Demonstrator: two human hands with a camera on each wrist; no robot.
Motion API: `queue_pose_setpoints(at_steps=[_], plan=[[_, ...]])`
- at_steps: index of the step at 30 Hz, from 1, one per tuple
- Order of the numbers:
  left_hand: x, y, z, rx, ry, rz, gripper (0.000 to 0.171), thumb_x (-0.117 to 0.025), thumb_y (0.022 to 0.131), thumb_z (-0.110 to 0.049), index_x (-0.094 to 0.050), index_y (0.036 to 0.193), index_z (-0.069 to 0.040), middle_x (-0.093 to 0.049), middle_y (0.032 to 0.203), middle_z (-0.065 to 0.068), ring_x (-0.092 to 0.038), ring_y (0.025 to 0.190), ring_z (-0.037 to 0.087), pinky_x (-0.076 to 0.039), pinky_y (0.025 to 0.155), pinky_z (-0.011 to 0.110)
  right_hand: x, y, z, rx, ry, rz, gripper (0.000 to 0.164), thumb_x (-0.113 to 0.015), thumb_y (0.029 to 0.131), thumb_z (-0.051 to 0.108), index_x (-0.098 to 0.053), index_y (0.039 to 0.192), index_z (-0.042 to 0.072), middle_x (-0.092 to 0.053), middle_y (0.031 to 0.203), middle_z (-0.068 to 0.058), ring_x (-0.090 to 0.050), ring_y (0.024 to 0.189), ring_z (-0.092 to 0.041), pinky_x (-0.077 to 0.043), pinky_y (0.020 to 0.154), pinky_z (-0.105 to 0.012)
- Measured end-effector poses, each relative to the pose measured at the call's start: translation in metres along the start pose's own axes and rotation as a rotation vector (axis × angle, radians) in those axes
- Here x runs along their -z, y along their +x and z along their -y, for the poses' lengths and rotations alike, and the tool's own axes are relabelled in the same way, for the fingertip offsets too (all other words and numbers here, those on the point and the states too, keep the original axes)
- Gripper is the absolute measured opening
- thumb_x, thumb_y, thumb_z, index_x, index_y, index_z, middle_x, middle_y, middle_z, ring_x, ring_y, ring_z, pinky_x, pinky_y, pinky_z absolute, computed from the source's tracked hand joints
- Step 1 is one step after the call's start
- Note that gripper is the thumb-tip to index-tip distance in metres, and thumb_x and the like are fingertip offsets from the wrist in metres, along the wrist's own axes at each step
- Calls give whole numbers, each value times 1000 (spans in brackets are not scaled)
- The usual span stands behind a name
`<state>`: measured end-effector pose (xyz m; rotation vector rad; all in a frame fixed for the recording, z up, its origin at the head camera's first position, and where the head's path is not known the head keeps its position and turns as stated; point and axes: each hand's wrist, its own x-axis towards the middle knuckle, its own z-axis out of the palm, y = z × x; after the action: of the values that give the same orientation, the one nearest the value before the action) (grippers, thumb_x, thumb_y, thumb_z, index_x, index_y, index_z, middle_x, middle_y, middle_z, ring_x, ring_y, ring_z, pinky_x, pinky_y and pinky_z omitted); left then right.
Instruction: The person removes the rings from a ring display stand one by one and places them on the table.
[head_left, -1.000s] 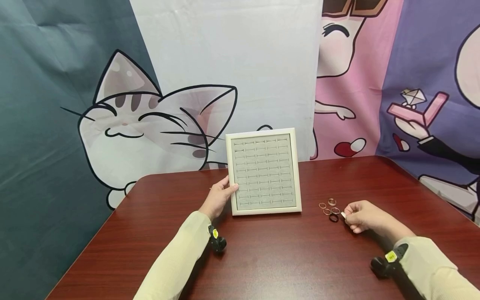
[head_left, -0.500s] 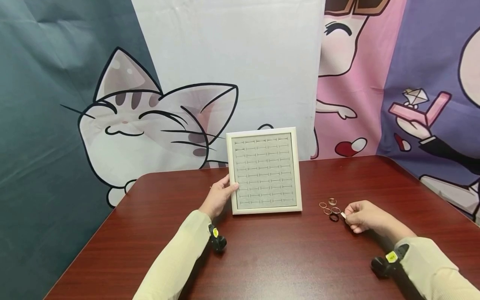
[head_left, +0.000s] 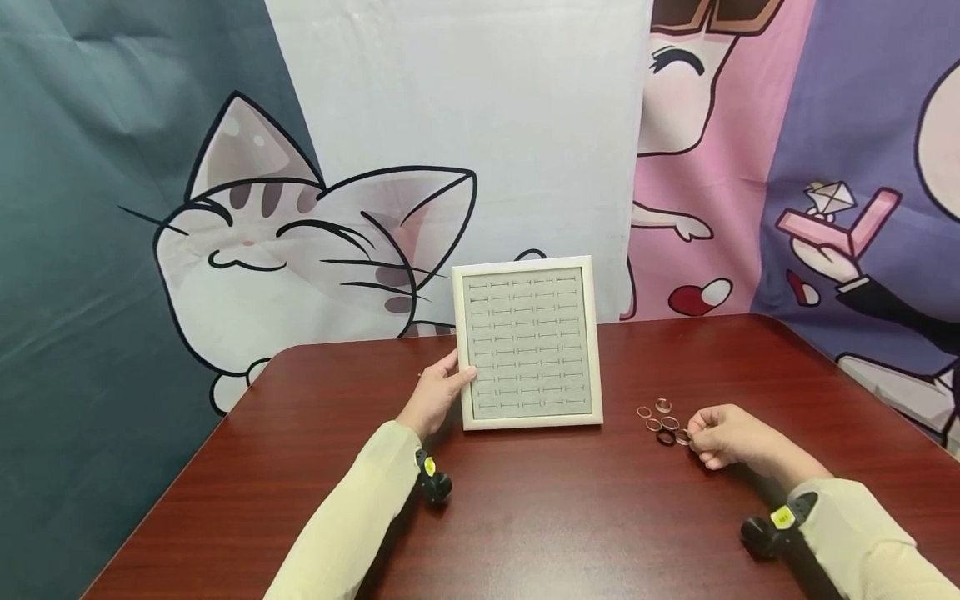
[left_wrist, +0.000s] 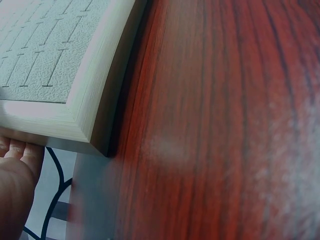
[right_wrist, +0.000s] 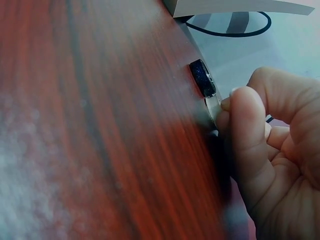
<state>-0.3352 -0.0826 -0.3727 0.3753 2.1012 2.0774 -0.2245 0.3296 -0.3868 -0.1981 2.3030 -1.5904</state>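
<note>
My left hand (head_left: 435,396) grips the left edge of a ring display board (head_left: 528,342), thumb on the front of its frame. The board has a cream frame and a pale grey slotted pad, and stands tilted back on the table. In the left wrist view, fingers (left_wrist: 22,152) show behind the frame. My right hand (head_left: 727,437) pinches a silver ring (right_wrist: 213,110) at its near side, low over the table. Right beside that ring is a black ring (head_left: 666,437). Several thin gold and silver rings, among them a wider ring (head_left: 663,405), lie just beyond.
The reddish-brown wooden table (head_left: 525,517) spreads under both arms. Behind its far edge hangs a cartoon-printed cloth (head_left: 480,100). A small black camera is strapped to each wrist, such as the right camera (head_left: 763,537).
The silver ring at my right fingertips has turned from upright to nearly flat, down beside the black ring. My left hand and the display board stay where they were.
</note>
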Motion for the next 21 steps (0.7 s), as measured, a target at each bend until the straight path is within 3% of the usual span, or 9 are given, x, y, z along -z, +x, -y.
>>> queue_pose_setpoints(at_steps=[16, 19, 21], plan=[[-3, 0, -1, -16, 19, 6, 49, -55, 93, -11, -41, 140, -13, -59, 123, 13, -62, 100, 17, -47, 92, 35, 2, -1, 1, 7, 0, 8, 4, -52, 79, -2, -48, 78, -3, -51, 63, 1, -52, 53, -4, -49, 49, -20], [3, 0, -2, -22, 56, 17, 49, -55, 93, -13, -41, 140, -12, -58, 125, 14, -61, 102, 18, -45, 95, 38, 1, -3, 14, 31, -26, -21, 3, -50, 81, -3, -49, 79, -4, -51, 62, 1, -52, 52, -6, -49, 49, -21], [8, -1, -4, -43, 90, -20, 52, -56, 93, -17, -38, 141, -11, -57, 125, 15, -58, 104, 18, -43, 98, 38, 2, -6, 34, 79, -76, -64, 5, -51, 82, -2, -49, 81, -7, -51, 62, -1, -53, 52, -7, -51, 49, -25]])
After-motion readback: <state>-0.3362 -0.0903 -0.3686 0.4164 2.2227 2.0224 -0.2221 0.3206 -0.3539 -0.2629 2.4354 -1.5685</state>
